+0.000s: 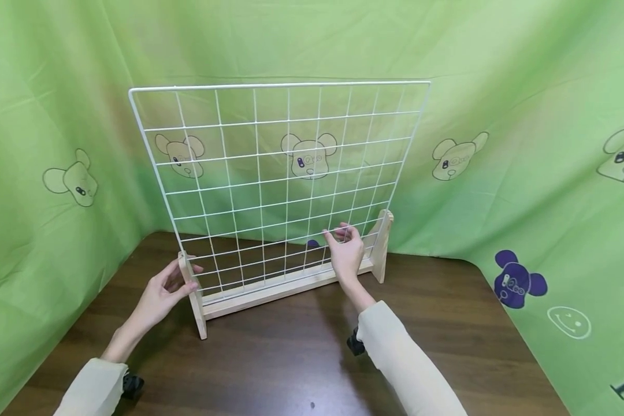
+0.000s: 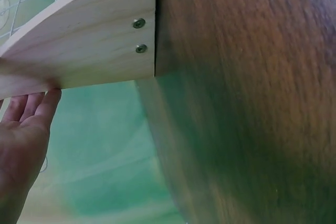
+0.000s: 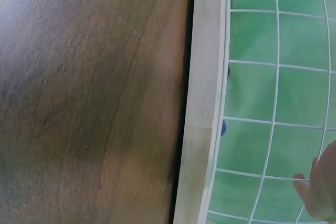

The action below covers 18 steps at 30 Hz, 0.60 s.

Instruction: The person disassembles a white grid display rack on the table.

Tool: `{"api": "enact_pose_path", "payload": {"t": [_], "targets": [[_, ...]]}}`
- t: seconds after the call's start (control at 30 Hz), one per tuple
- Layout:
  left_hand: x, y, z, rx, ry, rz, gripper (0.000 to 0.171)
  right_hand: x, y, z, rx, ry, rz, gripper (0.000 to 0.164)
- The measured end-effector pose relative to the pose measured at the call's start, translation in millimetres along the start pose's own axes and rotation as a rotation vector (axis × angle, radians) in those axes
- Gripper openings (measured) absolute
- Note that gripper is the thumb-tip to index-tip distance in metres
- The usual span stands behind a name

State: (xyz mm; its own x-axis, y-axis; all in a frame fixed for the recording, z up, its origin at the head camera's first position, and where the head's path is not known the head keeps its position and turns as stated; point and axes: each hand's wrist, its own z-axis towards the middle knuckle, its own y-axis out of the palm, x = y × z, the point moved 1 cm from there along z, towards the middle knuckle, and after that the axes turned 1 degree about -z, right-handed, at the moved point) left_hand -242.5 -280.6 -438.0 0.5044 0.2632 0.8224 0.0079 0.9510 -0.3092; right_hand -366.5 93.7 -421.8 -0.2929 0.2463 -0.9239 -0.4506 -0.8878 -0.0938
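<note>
A white wire grid panel stands upright in a pale wooden stand with a base bar. At the left end, my left hand grips the wooden side support, thumb on the near side and fingers reaching round behind. In the left wrist view, its fingertips meet the edge of that support, which has two screws. Low on the panel toward the right, my right hand holds the wires between thumb and fingers. The right wrist view shows only part of this hand against the grid.
The stand rests on a dark brown wooden table. Green fabric printed with bear faces hangs behind and on both sides. The right side support stands near the table's back edge.
</note>
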Motion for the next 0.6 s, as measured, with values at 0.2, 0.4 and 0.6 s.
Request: {"api": "enact_pose_path", "payload": {"t": [0.2, 0.4, 0.6], "targets": [[18.7, 1.4, -0.3, -0.017, 0.029, -0.014, 0.041, -2, -1, -1, -0.015, 0.008, 0.003, 0.05], [20.1, 2.0, -0.4, -0.024, 0.037, -0.033, 0.041, -4, -2, -1, -0.034, 0.027, 0.002, 0.051], [15.8, 1.4, 0.9, -0.024, 0.044, -0.032, 0.047, -16, -5, 7, -0.016, 0.013, -0.001, 0.049]]}}
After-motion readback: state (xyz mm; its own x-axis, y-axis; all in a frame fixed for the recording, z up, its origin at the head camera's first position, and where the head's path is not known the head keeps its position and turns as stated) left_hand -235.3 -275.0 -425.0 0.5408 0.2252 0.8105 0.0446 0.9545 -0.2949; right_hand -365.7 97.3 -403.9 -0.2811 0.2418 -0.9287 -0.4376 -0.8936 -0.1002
